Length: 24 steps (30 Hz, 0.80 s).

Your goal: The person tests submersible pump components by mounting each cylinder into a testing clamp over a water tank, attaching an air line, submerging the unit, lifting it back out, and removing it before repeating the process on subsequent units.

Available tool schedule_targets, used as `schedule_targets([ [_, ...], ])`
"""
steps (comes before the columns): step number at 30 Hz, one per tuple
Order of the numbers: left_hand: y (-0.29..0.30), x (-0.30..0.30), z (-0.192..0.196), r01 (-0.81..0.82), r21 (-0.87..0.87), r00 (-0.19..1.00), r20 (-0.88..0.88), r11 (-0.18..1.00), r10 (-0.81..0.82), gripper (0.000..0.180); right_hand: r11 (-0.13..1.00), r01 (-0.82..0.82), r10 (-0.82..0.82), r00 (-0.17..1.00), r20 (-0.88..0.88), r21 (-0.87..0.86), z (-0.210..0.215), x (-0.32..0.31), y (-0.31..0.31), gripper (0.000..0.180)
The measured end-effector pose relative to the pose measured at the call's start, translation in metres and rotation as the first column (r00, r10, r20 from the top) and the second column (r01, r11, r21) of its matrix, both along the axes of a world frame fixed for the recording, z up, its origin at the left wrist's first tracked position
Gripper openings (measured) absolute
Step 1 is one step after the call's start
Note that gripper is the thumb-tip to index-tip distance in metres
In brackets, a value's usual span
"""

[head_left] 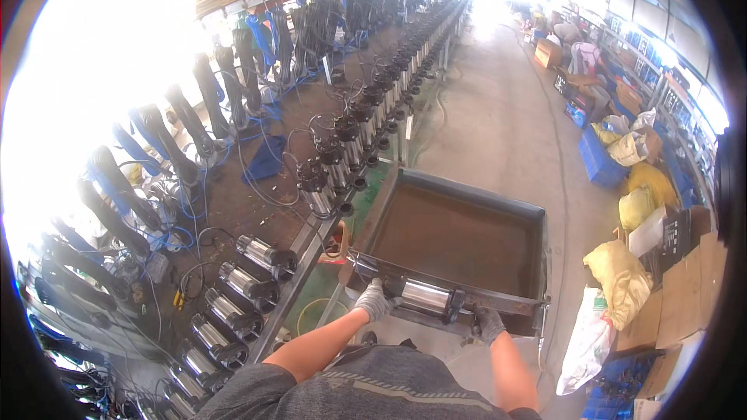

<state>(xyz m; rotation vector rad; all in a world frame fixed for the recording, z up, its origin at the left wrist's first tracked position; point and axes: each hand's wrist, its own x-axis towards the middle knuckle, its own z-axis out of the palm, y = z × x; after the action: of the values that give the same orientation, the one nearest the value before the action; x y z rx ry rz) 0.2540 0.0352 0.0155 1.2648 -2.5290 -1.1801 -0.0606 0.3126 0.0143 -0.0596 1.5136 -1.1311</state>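
A steel-bodied submersible pump (426, 297) with dark ends lies across the near side of a rectangular metal tank (475, 196) holding brownish liquid. My left hand (375, 301), in a grey glove, is closed around the pump's left end. At the opposite end my right hand (490, 325), also gloved, grips a dark fitting by the pump's base; its fingers are partly hidden. To my left, several similar pumps (247, 283) lie on their sides along the edge of a long workbench (257, 245).
Upright pumps (334, 163) line the bench edge into the distance, with coiled black cables (210, 89) hanging behind. A blue crate (603, 159), yellow sacks (618, 280) and cardboard boxes (689, 295) crowd the right side. A concrete aisle (498, 109) runs between. Another person (583, 58) is far back right.
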Motion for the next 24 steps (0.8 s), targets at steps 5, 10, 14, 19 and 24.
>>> schedule_targets([
  [5,-0.011,0.002,-0.058,0.068,-0.028,0.995,0.073,0.997,-0.066,0.074,0.849,-0.529,0.171,0.259,-0.951,0.008,-0.020,0.010,0.009,0.061],
  [10,-0.017,0.001,-0.092,0.152,-0.010,0.970,0.193,0.988,-0.147,0.038,0.885,-0.465,0.278,0.490,-0.826,0.022,0.030,0.013,0.018,0.056],
  [14,-0.007,0.002,-0.051,0.104,0.024,0.991,0.082,0.994,-0.106,0.043,0.948,-0.278,0.316,0.865,-0.389,0.152,0.071,0.015,-0.002,0.050],
  [19,0.006,0.002,0.004,-0.016,0.175,0.997,-0.075,0.984,0.029,0.059,0.966,-0.230,0.245,0.959,-0.141,0.114,0.076,0.017,-0.018,0.051],
  [24,-0.005,-0.004,-0.015,-0.072,0.398,0.983,-0.128,0.914,0.133,0.061,0.972,-0.163,0.207,0.934,-0.291,0.169,0.068,0.031,-0.004,0.052],
])
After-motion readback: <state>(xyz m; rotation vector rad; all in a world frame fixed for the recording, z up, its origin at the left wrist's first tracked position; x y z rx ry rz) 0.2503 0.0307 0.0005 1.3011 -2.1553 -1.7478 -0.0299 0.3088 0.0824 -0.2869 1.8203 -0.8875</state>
